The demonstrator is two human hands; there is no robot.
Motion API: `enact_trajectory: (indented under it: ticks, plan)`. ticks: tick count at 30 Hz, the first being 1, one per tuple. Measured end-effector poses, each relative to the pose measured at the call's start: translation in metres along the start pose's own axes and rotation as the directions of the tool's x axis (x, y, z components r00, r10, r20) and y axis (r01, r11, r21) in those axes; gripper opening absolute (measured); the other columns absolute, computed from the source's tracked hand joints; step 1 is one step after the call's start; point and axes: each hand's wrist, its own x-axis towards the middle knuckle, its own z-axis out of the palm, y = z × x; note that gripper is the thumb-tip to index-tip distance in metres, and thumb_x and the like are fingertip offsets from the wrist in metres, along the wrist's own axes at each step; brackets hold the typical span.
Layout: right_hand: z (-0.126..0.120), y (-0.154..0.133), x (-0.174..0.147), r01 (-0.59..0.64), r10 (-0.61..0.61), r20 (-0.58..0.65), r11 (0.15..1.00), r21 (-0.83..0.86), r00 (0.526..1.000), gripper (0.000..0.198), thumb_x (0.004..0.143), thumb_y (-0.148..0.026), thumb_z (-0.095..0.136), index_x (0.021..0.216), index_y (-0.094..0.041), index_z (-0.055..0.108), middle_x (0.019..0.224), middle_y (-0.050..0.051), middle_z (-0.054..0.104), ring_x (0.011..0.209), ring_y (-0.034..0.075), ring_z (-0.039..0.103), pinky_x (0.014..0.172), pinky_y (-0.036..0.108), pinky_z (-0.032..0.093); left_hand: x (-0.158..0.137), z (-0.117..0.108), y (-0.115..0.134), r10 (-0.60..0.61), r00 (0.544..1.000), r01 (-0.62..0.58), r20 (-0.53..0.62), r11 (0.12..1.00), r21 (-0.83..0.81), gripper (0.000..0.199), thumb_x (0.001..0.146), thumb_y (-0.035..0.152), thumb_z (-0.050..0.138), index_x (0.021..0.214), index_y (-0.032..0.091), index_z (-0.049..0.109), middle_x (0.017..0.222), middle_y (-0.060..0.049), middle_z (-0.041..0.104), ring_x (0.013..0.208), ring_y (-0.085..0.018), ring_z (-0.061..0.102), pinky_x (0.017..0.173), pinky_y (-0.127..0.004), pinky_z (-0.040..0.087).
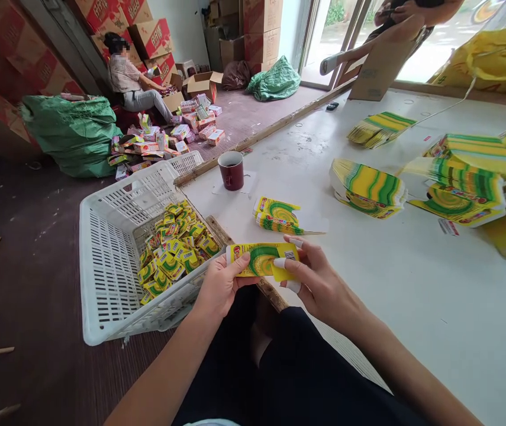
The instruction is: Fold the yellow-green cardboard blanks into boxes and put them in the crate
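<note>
A flat yellow and green printed carton (259, 260) is held between my two hands above the table's near edge. My left hand (226, 281) grips its left end, thumb on top and fingers beneath. At the right end, my right hand (312, 275) pinches a yellow flap; white covers sit on several of its fingertips. Just beyond my hands, a small stack of flat cartons (277, 214) lies on the white table (368, 284). To my left, a white plastic basket (97, 260) holds many small folded yellow packets (175, 251).
A dark red mug (231, 171) stands near the table's left edge. Fanned carton stacks (370, 186) spread across the right side, one bundle (381, 129) farther back. A seated person (128, 77) works beside piled boxes (159, 142); another person's arms (403, 18) show at top right.
</note>
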Motion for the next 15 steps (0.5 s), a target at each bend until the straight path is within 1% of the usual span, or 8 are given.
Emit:
enact_trajectory:
  ticks: [2,5,8,10,11,12,13,15]
  plan:
    - [-0.001,0.0,0.001,-0.07,0.075,-0.045,0.993,0.1,0.996,0.025,0.092,-0.016,0.057,0.115,-0.024,0.05,0.133,0.017,0.044,0.113,0.028,0.06,0.084,0.043,0.06,-0.003,0.001,-0.001,0.012,0.999,-0.013,0.043,0.999,0.03,0.043,0.049,0.035,0.094,0.08,0.012,0.075,0.074,-0.004,0.075,0.063,-0.014,0.068,0.052,-0.023,0.06]
    - [0.005,0.001,0.001,-0.167,0.194,-0.104,0.96,0.224,0.975,0.039,0.09,-0.022,0.062,0.123,-0.026,0.042,0.132,0.017,0.049,0.125,0.031,0.053,0.083,0.043,0.06,-0.008,0.002,-0.006,0.048,0.997,-0.053,0.067,0.996,0.077,0.043,0.052,0.039,0.092,0.082,0.013,0.075,0.075,-0.003,0.074,0.065,-0.014,0.068,0.054,-0.023,0.06]
    - [0.013,0.002,0.001,-0.222,0.25,-0.07,0.936,0.273,0.966,0.046,0.091,-0.028,0.061,0.13,-0.027,0.038,0.134,0.018,0.051,0.11,0.027,0.062,0.077,0.041,0.061,-0.01,0.002,-0.011,0.084,0.996,-0.087,0.032,0.992,0.095,0.043,0.056,0.041,0.09,0.084,0.014,0.074,0.079,-0.003,0.074,0.067,-0.014,0.068,0.056,-0.023,0.06]
    - [0.015,0.007,0.003,-0.255,0.274,-0.027,0.924,0.285,0.961,0.06,0.088,-0.038,0.066,0.137,-0.027,0.033,0.133,0.018,0.053,0.1,0.025,0.066,0.077,0.041,0.061,-0.006,-0.003,-0.01,0.113,0.994,-0.112,0.004,0.985,0.131,0.045,0.057,0.043,0.089,0.086,0.013,0.072,0.08,-0.004,0.073,0.067,-0.015,0.068,0.055,-0.024,0.06]
    - [0.014,0.012,0.005,-0.267,0.282,-0.016,0.923,0.278,0.959,0.068,0.085,-0.043,0.069,0.139,-0.026,0.031,0.131,0.018,0.055,0.098,0.025,0.067,0.079,0.042,0.06,-0.003,-0.009,-0.007,0.161,0.986,-0.155,-0.032,0.976,0.15,0.045,0.056,0.043,0.089,0.085,0.013,0.07,0.08,-0.003,0.073,0.068,-0.015,0.068,0.054,-0.024,0.06]
    - [0.012,0.018,0.007,-0.276,0.291,-0.019,0.927,0.255,0.957,0.073,0.083,-0.047,0.071,0.14,-0.025,0.031,0.127,0.017,0.059,0.096,0.026,0.068,0.08,0.043,0.06,0.002,-0.018,-0.002,0.238,0.968,-0.221,-0.084,0.96,0.17,0.046,0.056,0.043,0.088,0.085,0.014,0.067,0.08,-0.003,0.072,0.069,-0.016,0.068,0.056,-0.025,0.06]
    - [0.01,0.026,0.011,-0.289,0.303,-0.039,0.933,0.213,0.952,0.072,0.082,-0.048,0.071,0.138,-0.024,0.034,0.122,0.015,0.063,0.096,0.027,0.068,0.081,0.044,0.06,0.007,-0.029,0.004,0.342,0.927,-0.311,-0.154,0.931,0.193,0.046,0.055,0.041,0.088,0.084,0.015,0.064,0.082,-0.002,0.071,0.071,-0.016,0.068,0.059,-0.027,0.061]
    - [0.006,0.045,0.02,-0.349,0.354,-0.103,0.935,0.068,0.929,0.054,0.085,-0.039,0.067,0.131,-0.022,0.044,0.112,0.013,0.069,0.095,0.028,0.068,0.082,0.045,0.058,0.019,-0.058,0.019,0.546,0.778,-0.48,-0.313,0.836,0.265,0.047,0.056,0.038,0.086,0.086,0.018,0.057,0.091,-0.003,0.069,0.083,-0.018,0.069,0.074,-0.034,0.062]
